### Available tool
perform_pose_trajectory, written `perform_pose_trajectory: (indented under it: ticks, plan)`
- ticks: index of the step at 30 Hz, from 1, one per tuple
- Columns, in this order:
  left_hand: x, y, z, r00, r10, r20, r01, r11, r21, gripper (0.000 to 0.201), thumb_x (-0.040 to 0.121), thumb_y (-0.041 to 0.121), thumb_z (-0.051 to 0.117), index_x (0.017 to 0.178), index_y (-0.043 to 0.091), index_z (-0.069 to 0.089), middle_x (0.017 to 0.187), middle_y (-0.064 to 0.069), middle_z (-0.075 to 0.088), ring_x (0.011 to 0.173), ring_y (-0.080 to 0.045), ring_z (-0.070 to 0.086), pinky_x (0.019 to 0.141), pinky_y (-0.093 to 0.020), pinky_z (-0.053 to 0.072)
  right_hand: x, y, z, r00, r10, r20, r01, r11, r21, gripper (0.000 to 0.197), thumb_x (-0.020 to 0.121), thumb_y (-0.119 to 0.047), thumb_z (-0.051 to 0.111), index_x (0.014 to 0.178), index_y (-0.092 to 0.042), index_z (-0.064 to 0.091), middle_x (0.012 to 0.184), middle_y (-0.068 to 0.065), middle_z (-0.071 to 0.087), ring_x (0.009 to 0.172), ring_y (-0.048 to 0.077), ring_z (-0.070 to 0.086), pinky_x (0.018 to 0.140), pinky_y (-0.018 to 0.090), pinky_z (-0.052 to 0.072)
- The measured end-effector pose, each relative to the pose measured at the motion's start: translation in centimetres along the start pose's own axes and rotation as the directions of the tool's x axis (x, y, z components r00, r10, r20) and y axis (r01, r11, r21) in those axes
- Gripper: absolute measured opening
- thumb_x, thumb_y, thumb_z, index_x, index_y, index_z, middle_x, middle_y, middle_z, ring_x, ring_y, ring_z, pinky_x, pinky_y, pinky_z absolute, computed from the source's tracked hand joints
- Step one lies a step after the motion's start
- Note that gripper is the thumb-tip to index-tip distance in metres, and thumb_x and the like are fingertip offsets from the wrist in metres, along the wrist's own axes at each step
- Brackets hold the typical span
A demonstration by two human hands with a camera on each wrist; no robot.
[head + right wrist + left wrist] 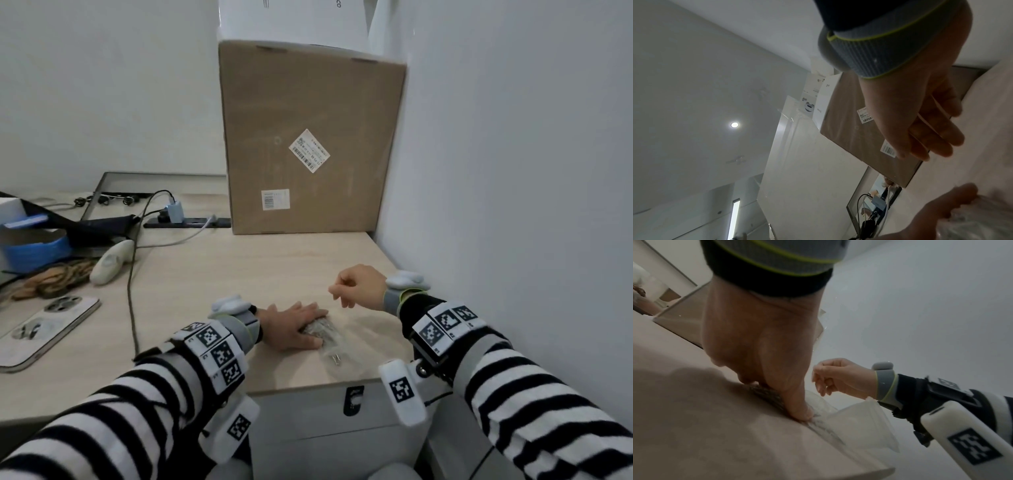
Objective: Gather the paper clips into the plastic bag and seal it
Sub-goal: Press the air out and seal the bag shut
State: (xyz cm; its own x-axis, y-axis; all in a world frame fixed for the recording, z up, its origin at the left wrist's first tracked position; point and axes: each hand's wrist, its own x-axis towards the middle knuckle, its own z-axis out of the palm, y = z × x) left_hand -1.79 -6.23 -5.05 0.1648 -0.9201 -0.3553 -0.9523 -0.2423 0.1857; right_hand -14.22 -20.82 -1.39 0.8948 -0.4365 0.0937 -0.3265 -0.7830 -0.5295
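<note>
A clear plastic bag (pixel 346 346) lies on the desk near its front edge. A grey heap of paper clips (pixel 317 329) sits inside it. My left hand (pixel 294 325) lies flat on that heap, its straight fingers pressing the bag (pixel 859 421) and the paper clips (pixel 766 394) onto the wood. In the left wrist view the bag's right part stands up, loose. My right hand (pixel 356 287) hovers above and behind the bag with loosely curled fingers. Nothing shows between them in the right wrist view, where the right hand (pixel 920 129) is over the left hand (pixel 941 211).
A big cardboard box (pixel 315 144) stands at the back, and a white wall (pixel 513 171) is close on the right. To the left are a cable (pixel 132 291), a phone (pixel 44 329), a white handheld device (pixel 109 262) and a power strip (pixel 185 222). The desk edge (pixel 308 385) runs just below the bag.
</note>
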Motion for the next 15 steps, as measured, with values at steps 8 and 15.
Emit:
perform_pose_trajectory:
  ticks: [8,15]
  plan:
    - [0.2,-1.1,-0.7,0.995,-0.095,-0.002,0.095,0.995,-0.016,0.075,0.092,0.059,0.039,0.151,0.033,0.001,0.161,0.003,-0.002,0.148,-0.025,-0.002,0.113,-0.059,0.004,-1.3,-1.9,-0.1,0.919,0.029,0.393,0.012,0.995,-0.101,0.034,0.066,-0.044,0.079,0.091,-0.027,0.064,0.086,-0.013,0.06,0.08,0.004,0.054,0.071,0.02,0.043]
    - [0.4,-1.3,-0.4,0.996,-0.085,-0.027,0.082,0.99,-0.116,0.07,0.093,0.055,0.042,0.15,0.033,0.008,0.16,0.002,0.005,0.147,-0.028,-0.001,0.115,-0.058,0.006,-2.5,-4.0,-0.5,0.885,0.071,0.46,0.02,0.982,-0.19,0.048,0.066,-0.044,0.078,0.102,-0.028,0.051,0.093,-0.015,0.051,0.091,0.009,0.05,0.078,0.024,0.043]
